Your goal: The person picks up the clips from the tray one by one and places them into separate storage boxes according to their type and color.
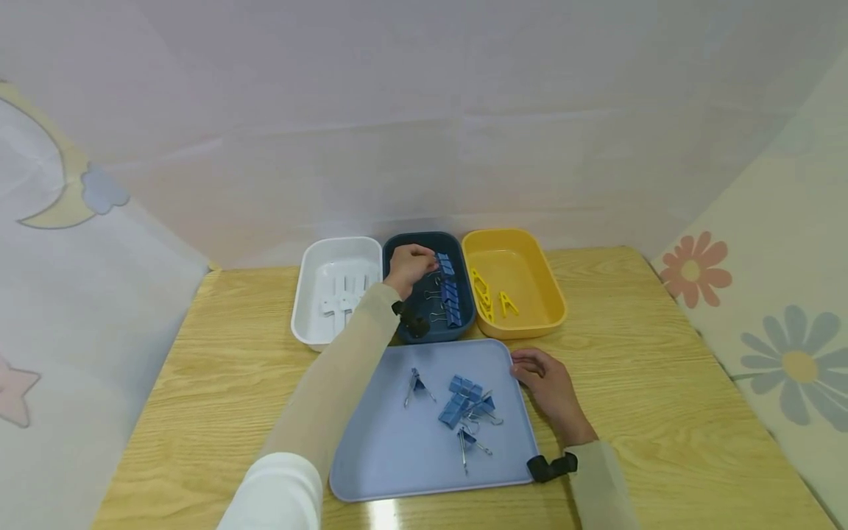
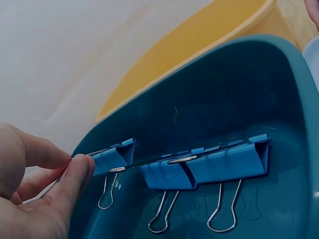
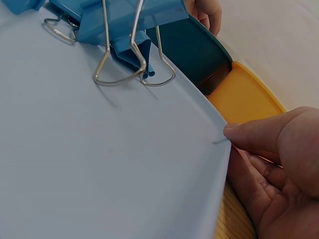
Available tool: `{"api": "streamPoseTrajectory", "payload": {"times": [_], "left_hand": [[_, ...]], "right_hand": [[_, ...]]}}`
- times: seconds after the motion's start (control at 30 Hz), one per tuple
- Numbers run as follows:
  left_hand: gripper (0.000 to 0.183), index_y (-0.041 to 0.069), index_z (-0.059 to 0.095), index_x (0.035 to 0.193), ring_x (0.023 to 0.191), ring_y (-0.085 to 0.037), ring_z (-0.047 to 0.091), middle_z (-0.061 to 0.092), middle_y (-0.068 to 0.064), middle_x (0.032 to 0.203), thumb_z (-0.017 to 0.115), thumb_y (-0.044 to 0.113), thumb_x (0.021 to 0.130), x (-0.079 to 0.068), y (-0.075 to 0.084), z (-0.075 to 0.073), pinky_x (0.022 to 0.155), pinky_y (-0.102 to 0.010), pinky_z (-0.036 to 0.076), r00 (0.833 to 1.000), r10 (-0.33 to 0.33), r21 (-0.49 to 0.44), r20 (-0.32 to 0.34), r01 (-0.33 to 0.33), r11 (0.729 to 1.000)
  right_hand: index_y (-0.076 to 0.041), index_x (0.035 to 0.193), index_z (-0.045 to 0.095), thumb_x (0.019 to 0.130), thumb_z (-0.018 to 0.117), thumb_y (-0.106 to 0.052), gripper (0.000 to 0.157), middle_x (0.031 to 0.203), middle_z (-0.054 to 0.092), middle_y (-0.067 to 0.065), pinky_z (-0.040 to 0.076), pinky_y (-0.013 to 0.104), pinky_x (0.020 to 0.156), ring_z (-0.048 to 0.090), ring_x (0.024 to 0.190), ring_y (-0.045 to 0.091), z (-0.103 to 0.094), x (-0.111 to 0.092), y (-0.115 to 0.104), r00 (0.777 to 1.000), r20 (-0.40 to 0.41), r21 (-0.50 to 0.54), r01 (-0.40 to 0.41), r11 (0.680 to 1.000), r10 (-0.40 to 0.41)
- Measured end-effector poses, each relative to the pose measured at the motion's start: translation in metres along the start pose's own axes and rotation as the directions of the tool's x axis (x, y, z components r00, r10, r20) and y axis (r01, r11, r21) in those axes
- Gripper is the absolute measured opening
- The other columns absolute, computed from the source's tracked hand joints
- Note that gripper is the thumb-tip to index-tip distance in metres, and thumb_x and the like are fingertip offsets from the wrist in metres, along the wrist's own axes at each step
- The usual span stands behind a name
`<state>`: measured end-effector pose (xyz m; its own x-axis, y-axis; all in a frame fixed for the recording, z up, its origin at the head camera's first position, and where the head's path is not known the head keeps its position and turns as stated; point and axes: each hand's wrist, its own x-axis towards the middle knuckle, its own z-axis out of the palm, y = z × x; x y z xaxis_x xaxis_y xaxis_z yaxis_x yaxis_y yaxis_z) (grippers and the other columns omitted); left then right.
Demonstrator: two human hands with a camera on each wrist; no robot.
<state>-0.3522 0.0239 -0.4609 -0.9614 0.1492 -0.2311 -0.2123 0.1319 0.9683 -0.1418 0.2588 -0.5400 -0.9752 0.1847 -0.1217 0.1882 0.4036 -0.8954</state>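
My left hand (image 1: 411,266) is inside the dark teal container (image 1: 416,333). In the left wrist view its thumb and fingers pinch the end of a blue binder clip (image 2: 115,158); the fingers cover part of it. More blue binder clips (image 2: 229,162) lie in a row beside it, their wire handles pointing to one side. My right hand (image 1: 546,386) holds the right rim of the light lavender-blue tray (image 1: 391,471), thumb on top and fingers against the outside. On that tray are several loose blue binder clips (image 1: 454,409), some with handles spread apart.
Left of the teal container stands a white container (image 1: 305,324) with several white clip-like pieces (image 1: 344,302). To its right a yellow container (image 1: 546,283) holds yellow clips (image 1: 507,303). All stand on a wooden table (image 1: 225,353) before a pale wall covering.
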Motion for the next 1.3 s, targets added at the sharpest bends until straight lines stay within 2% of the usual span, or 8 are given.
{"api": "streamPoseTrajectory", "payload": {"times": [0.63, 1.0, 1.3], "left_hand": [[0.029, 0.001, 0.062, 0.12, 0.103, -0.022, 0.066, 0.064, -0.01, 0.116, 0.057, 0.008, 0.093, 0.004, -0.004, 0.003, 0.098, -0.04, 0.053, 0.999, 0.023, 0.098, -0.045, -0.018, 0.995], [0.028, 0.004, 0.063, 0.119, 0.103, -0.022, 0.065, 0.065, -0.008, 0.115, 0.056, 0.009, 0.092, -0.001, -0.007, 0.007, 0.095, -0.039, 0.053, 0.998, 0.025, 0.168, -0.061, -0.014, 0.986], [0.029, 0.004, 0.064, 0.118, 0.101, -0.02, 0.066, 0.063, -0.007, 0.117, 0.055, 0.006, 0.09, 0.011, -0.019, 0.004, 0.093, -0.035, 0.055, 0.997, 0.005, 0.167, -0.075, 0.008, 0.986]], "right_hand": [[-0.009, 0.118, 0.065, 0.092, 0.065, -0.013, 0.027, 0.113, 0.069, 0.012, 0.052, 0.013, 0.078, 0.063, 0.096, 0.009, 0.003, -0.002, -0.001, 1.0, -0.004, -0.007, -0.017, 1.0, 0.017], [-0.008, 0.119, 0.064, 0.093, 0.064, -0.013, 0.026, 0.112, 0.068, 0.014, 0.054, 0.016, 0.076, 0.063, 0.093, 0.007, 0.003, -0.003, 0.0, 0.999, 0.009, 0.04, -0.034, 0.999, 0.034], [-0.008, 0.117, 0.065, 0.092, 0.065, -0.012, 0.026, 0.112, 0.068, 0.013, 0.053, 0.015, 0.076, 0.063, 0.092, 0.006, 0.004, -0.004, -0.002, 1.0, 0.013, 0.02, -0.004, 1.0, 0.003]]}}
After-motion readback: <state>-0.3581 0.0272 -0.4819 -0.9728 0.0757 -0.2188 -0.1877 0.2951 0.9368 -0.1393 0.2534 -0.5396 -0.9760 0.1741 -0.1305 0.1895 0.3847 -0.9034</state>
